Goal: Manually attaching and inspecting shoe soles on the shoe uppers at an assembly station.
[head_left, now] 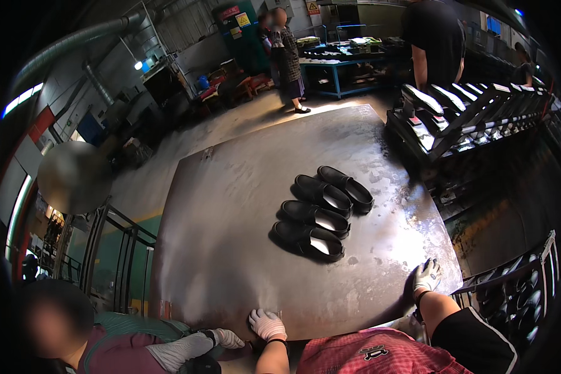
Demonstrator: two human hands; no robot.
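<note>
Four black shoes (pixel 311 215) lie side by side, soles down, just off the middle of the worktop (pixel 224 230) toward 2 o'clock, toes pointing to 10. The left hand (pixel 268 324) rests at the 6 o'clock edge, the right hand (pixel 427 275) near the 4 o'clock corner; each grip is empty, fingers laid on the surface. Because the shoes sit so close together, pulling one could drag its neighbour askew. A careless leftward sweep could bump the co-worker's gloved hand (pixel 230 338) near 7 o'clock. A rack (pixel 466 121) crowds the 2 o'clock edge; the widest open stretch runs from 8 to 11.
</note>
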